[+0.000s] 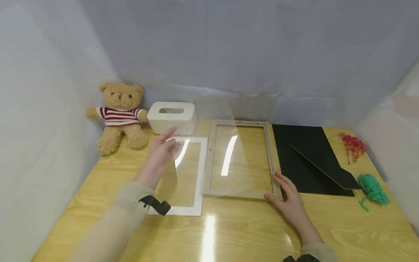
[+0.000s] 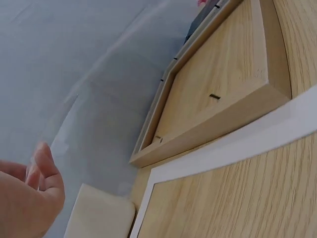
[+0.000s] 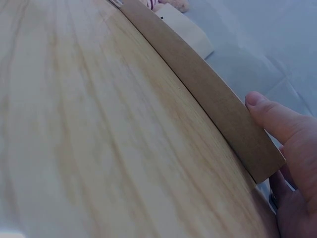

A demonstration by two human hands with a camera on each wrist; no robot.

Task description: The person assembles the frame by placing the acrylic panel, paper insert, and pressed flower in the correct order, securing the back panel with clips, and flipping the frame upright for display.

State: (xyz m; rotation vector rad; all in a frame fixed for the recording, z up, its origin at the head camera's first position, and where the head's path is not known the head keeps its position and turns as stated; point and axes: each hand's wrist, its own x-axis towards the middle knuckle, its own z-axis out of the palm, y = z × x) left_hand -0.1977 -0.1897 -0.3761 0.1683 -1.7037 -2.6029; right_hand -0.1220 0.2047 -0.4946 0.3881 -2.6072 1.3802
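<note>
My left hand (image 1: pixel 161 151) pinches a clear sheet (image 1: pixel 229 155) by its left side, fingers curled against the thumb. The sheet is tilted and shows mostly by its glare and faint edge; it overlaps the wooden picture frame (image 1: pixel 241 194) in the head view. That frame lies flat, with small dark tabs along its inner rim. At its near right corner, my right hand (image 1: pixel 288 200) grips the frame, thumb (image 3: pixel 267 111) on the front side and fingers along the right side. A white mat board (image 1: pixel 198 182) lies left of the frame, partly behind my left arm.
A teddy bear (image 1: pixel 120 118) and a white tissue box (image 1: pixel 171 118) stand at the back left. Right of the frame lies a black backing board (image 1: pixel 294 156) with a raised flap. Pink dried flowers (image 1: pixel 353 145) and green yarn (image 1: pixel 373 189) lie at the far right.
</note>
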